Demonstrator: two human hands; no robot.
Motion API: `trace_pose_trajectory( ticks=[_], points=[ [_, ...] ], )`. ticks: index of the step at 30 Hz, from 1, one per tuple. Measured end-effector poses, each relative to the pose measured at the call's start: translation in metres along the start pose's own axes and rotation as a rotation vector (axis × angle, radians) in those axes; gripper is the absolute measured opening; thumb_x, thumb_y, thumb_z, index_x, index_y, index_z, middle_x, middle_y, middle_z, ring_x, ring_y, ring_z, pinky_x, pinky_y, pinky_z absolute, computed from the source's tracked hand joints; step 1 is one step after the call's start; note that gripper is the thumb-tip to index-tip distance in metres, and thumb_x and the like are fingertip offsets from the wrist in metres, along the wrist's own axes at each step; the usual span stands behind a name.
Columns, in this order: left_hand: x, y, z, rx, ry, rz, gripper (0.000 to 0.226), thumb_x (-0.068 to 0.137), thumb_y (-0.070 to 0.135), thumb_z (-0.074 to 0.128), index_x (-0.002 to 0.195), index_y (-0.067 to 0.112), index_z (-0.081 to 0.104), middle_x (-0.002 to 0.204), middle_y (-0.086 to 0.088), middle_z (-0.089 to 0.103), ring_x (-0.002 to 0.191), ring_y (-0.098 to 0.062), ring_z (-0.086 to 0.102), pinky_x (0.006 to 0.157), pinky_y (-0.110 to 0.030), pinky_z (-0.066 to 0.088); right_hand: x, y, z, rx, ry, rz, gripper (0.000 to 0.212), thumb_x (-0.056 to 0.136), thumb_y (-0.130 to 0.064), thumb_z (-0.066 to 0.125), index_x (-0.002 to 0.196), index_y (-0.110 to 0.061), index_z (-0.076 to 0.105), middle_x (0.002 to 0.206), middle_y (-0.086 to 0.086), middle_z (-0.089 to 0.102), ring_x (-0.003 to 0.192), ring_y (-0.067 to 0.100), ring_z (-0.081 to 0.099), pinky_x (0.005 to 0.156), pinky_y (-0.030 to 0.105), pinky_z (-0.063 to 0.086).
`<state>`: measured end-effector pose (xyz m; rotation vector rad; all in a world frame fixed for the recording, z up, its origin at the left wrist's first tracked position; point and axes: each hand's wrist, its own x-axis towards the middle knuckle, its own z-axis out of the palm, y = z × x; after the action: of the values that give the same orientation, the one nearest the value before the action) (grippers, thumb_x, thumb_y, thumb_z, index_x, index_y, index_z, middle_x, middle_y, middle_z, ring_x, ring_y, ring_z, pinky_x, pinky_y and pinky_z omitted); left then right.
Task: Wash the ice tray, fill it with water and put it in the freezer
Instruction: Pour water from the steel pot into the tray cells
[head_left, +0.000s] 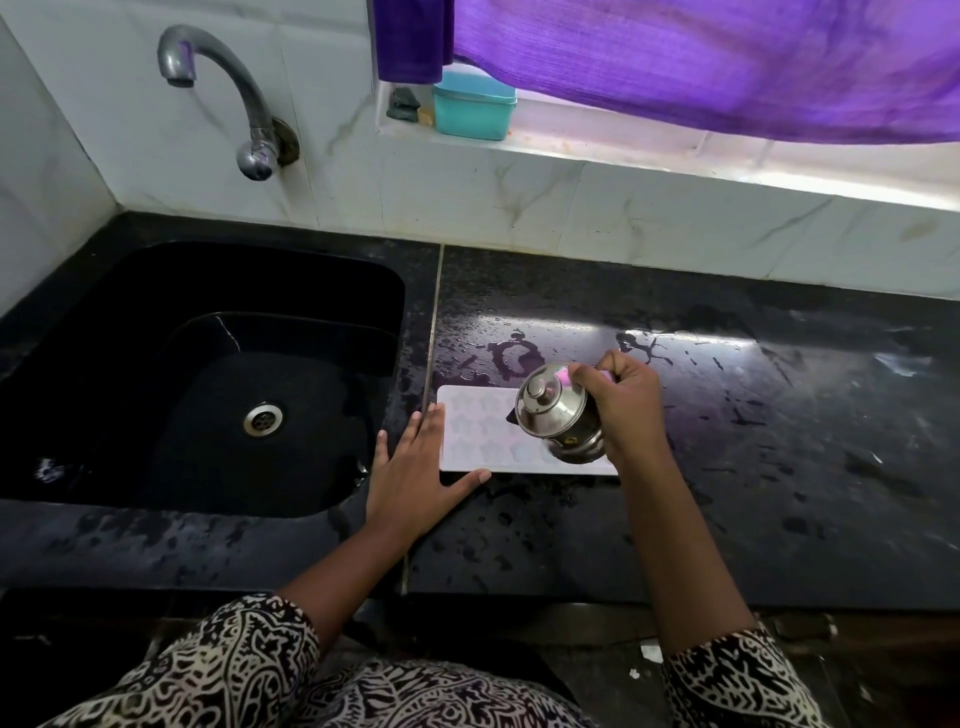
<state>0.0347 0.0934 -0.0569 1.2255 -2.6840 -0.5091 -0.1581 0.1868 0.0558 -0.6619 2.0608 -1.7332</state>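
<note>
A white ice tray (478, 431) with shaped cells lies flat on the wet black counter (727, 467), just right of the sink. My left hand (415, 467) rests flat against the tray's left end, fingers spread, thumb along its near edge. My right hand (623, 405) grips a small lidded steel jug (556, 410), held tilted over the tray's right half with its spout pointing left. The jug hides the cells beneath it. I cannot tell whether water is flowing.
A black sink (156, 374) with a metal drain (263, 418) sits left of the tray, a curved tap (228, 88) on the tiled wall above. A teal box (474, 106) stands on the window ledge under a purple curtain (701, 62). Water puddles lie behind the tray.
</note>
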Motion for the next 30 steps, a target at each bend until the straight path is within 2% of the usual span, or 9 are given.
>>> trace_pose_trajectory(
  ticks=[6,13,18,24,30],
  points=[
    [-0.0001,0.0004,-0.0001,0.003,-0.006,-0.004,0.106,0.074,0.087,0.021,0.156,0.022,-0.001,0.163,0.007,0.009,0.15,-0.01,0.002,0.118,-0.047,0.0,0.0021,0.0028,-0.0027,0.131,0.029,0.098,0.038,0.076,-0.004,0.069,0.055,-0.019,0.041,0.057,0.004,0.043,0.062,0.02,0.042,0.061,0.032,0.04],
    [0.0004,-0.0001,0.0009,0.002,0.005,-0.001,0.105,0.076,0.086,0.024,0.156,0.021,0.001,0.163,0.006,0.01,0.15,-0.011,0.004,0.118,-0.048,0.0,0.0001,0.0005,-0.0016,0.029,0.031,0.037,0.04,0.076,-0.005,0.068,0.053,-0.02,0.039,0.057,0.002,0.043,0.059,0.017,0.043,0.058,0.03,0.041],
    [-0.0001,-0.0003,-0.0001,-0.008,0.012,-0.001,0.105,0.076,0.086,0.025,0.156,0.021,0.002,0.163,0.006,0.01,0.15,-0.011,0.004,0.119,-0.048,0.001,-0.0028,-0.0011,0.002,-0.068,0.012,-0.05,0.036,0.075,-0.005,0.07,0.057,-0.013,0.041,0.057,0.005,0.039,0.057,0.016,0.038,0.056,0.027,0.035],
    [0.0008,0.0001,-0.0008,-0.017,0.004,-0.003,0.105,0.076,0.085,0.025,0.156,0.021,0.002,0.163,0.006,0.01,0.15,-0.011,0.004,0.119,-0.047,0.0,-0.003,-0.0007,0.0032,-0.093,0.005,-0.074,0.038,0.074,-0.005,0.071,0.055,-0.014,0.04,0.054,0.001,0.036,0.054,0.014,0.035,0.056,0.026,0.032],
    [-0.001,0.0013,0.0008,-0.008,0.002,-0.003,0.108,0.072,0.088,0.019,0.156,0.021,0.003,0.163,0.006,0.011,0.15,-0.011,0.005,0.119,-0.047,0.001,-0.0009,-0.0015,-0.0028,0.026,0.028,0.014,0.04,0.074,-0.005,0.07,0.054,-0.02,0.038,0.06,0.007,0.04,0.062,0.019,0.039,0.06,0.033,0.038]
  ],
)
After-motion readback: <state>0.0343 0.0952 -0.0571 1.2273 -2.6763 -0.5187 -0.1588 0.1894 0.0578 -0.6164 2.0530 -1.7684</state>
